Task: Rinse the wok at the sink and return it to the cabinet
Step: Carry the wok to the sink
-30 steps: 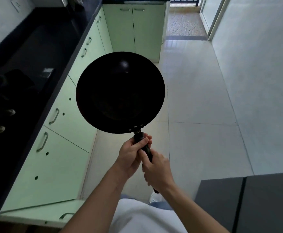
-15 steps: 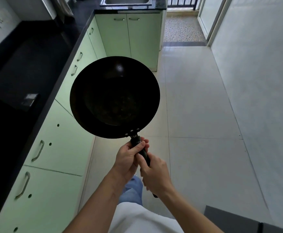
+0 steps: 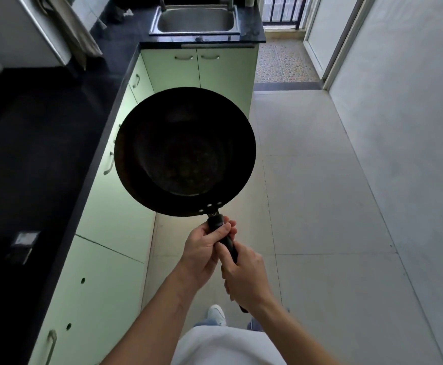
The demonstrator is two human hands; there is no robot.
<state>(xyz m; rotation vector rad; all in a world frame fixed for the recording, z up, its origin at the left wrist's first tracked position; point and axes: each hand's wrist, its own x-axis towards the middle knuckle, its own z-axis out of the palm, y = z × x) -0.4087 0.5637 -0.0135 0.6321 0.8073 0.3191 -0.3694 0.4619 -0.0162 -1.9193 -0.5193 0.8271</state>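
A round black wok (image 3: 185, 151) is held out in front of me above the floor, its inside facing up. Both hands grip its black handle (image 3: 221, 234). My left hand (image 3: 204, 250) wraps the handle just behind the rivets. My right hand (image 3: 244, 276) holds it further back, and the handle's end pokes out below that hand. A steel sink (image 3: 196, 19) is set in the black counter at the far end of the kitchen, well beyond the wok. Pale green cabinets (image 3: 115, 219) run under the counter on the left.
A black countertop (image 3: 30, 154) runs along the left side, with a small grey object (image 3: 25, 239) on it. A cloth (image 3: 75, 30) hangs at the upper left. Pale floor tiles (image 3: 320, 206) stretch ahead to a doorway with a patterned floor (image 3: 283, 61). A white wall stands on the right.
The view has moved forward along the cabinets, and the sink has come fully into sight at the top. Both hands keep the same hold on the wok handle.
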